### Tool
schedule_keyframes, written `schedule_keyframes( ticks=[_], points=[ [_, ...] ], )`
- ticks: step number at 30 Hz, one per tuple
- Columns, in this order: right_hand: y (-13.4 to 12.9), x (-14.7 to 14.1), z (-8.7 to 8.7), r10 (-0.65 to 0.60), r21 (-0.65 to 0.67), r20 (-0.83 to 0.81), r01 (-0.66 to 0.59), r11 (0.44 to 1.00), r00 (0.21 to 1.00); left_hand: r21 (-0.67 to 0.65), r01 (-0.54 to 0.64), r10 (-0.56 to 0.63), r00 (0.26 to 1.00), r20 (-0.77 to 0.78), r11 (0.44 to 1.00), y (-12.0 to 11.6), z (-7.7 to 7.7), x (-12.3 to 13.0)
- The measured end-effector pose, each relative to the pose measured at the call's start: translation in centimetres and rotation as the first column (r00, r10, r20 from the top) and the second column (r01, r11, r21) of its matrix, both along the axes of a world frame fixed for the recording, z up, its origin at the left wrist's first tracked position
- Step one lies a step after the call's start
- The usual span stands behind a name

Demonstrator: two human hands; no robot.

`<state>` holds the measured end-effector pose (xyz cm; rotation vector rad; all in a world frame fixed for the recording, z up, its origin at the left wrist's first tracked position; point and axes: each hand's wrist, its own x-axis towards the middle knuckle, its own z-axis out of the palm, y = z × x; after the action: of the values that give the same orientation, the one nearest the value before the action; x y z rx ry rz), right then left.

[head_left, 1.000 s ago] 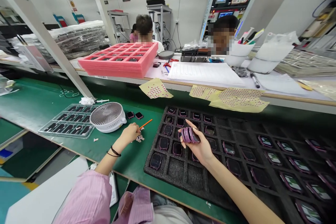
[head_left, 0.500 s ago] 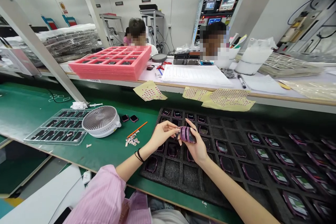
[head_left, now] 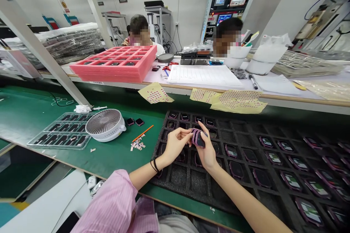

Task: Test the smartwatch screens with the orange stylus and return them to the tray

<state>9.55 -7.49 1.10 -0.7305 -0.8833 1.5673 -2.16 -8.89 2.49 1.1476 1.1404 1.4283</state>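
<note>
Over the left part of a black foam tray (head_left: 179, 175), my right hand (head_left: 207, 153) grips two purple-framed smartwatch bodies (head_left: 197, 138) stacked face to back, with its index finger raised. My left hand (head_left: 176, 145) meets them from the left, thumb and fingers pinched together at their edge. Whatever sits between those left fingertips is hidden. Around both hands, more watch bodies lie in the tray's pockets, among them one watch (head_left: 231, 150) just right of my right hand. Dark screens show on many; those farther right have lit, coloured screens (head_left: 291, 181).
Left of the tray lie an orange stick (head_left: 142, 133), small white tabs (head_left: 138, 145) and two loose watches (head_left: 135, 121). A round white fan (head_left: 105, 125) stands beside a clear plastic tray (head_left: 58, 131) of black parts. The raised shelf holds pink foam trays (head_left: 115, 65) and papers (head_left: 205, 75). Two people sit beyond.
Both hands have shifted slightly right with the stacked watches, which are now tilted more. My left forearm has moved right, and my left hand covers more of the stack's left side.
</note>
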Motion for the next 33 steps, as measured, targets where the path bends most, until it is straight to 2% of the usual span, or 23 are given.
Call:
schedule_keyframes(
  ticks=[2, 4, 5, 7, 9, 11, 18, 22, 24, 25, 26, 27, 28, 29, 30, 31, 33],
  points=[
    [0.1, 0.0, -0.1, -0.017, 0.003, 0.002, 0.017, 1.0, 1.0, 0.046, -0.022, 0.025, 0.997, -0.072, 0.999, -0.5, 0.0, 0.3],
    [0.2, 0.1, -0.1, -0.048, -0.008, -0.012, 0.048, 0.999, 0.999, 0.079, 0.004, 0.009, 0.987, -0.162, 0.997, -1.0, -0.1, 0.4],
    [0.3, 0.1, 0.0, -0.069, -0.016, -0.025, 0.069, 0.997, 0.997, 0.068, 0.054, -0.04, 0.981, -0.19, 0.996, -1.2, -0.1, 0.4],
    [0.4, 0.2, 0.1, -0.109, -0.03, -0.045, 0.108, 0.994, 0.993, -0.015, 0.229, -0.228, 0.955, -0.187, 0.973, -1.6, -0.3, 0.3],
    [0.5, 0.3, 0.4, -0.126, -0.032, -0.055, 0.124, 0.992, 0.991, -0.106, 0.427, -0.438, 0.89, -0.125, 0.898, -1.9, -0.6, 0.0],
    [0.5, 0.3, 0.6, -0.112, -0.023, -0.064, 0.111, 0.994, 0.992, -0.147, 0.523, -0.539, 0.836, -0.1, 0.839, -1.9, -0.9, -0.3],
    [0.0, 0.3, 0.0, -0.003, 0.027, 0.008, 0.003, 1.0, 1.0, -0.138, 0.478, -0.498, 0.841, -0.212, 0.867, -2.4, -1.6, -1.5],
    [-0.4, -0.1, -0.5, 0.109, -0.04, 0.055, -0.107, 0.993, 0.993, -0.223, 0.517, -0.563, 0.762, -0.319, 0.826, -2.7, -1.0, -4.1],
    [-0.7, -0.4, -0.4, 0.179, -0.079, 0.058, -0.174, 0.982, 0.982, -0.244, 0.435, -0.498, 0.716, -0.489, 0.867, -2.9, -0.6, -6.7],
    [-0.8, -0.5, -0.2, 0.203, -0.095, 0.05, -0.198, 0.976, 0.978, -0.239, 0.33, -0.406, 0.685, -0.605, 0.913, -3.0, -0.5, -8.3],
    [-0.9, -0.6, 0.0, 0.216, -0.11, 0.037, -0.211, 0.971, 0.976, -0.225, 0.191, -0.295, 0.622, -0.726, 0.956, -3.2, -0.4, -10.0],
    [-0.9, -0.7, 0.2, 0.219, -0.125, 0.02, -0.215, 0.969, 0.975, -0.211, 0.035, -0.198, 0.518, -0.832, 0.977, -3.4, -0.5, -11.7],
    [-0.9, -0.7, 0.4, 0.215, -0.14, 0.003, -0.212, 0.967, 0.977, -0.213, -0.1, -0.158, 0.397, -0.904, 0.972, -3.7, -0.6, -13.3],
    [-0.9, -0.7, 0.6, 0.208, -0.152, -0.013, -0.207, 0.966, 0.978, -0.229, -0.186, -0.167, 0.298, -0.94, 0.955, -3.9, -0.8, -14.7],
    [-0.9, -0.7, 0.7, 0.202, -0.16, -0.028, -0.204, 0.966, 0.979, -0.257, -0.22, -0.207, 0.228, -0.952, 0.941, -4.2, -1.1, -15.8],
    [-0.9, -0.7, 0.8, 0.202, -0.166, -0.04, -0.205, 0.965, 0.979, -0.285, -0.224, -0.247, 0.183, -0.952, 0.932, -4.5, -1.3, -16.6],
    [-1.0, -0.7, 0.9, 0.218, -0.17, -0.058, -0.224, 0.96, 0.974, -0.334, -0.197, -0.31, 0.143, -0.94, 0.922, -4.9, -1.7, -17.3]
  ],
)
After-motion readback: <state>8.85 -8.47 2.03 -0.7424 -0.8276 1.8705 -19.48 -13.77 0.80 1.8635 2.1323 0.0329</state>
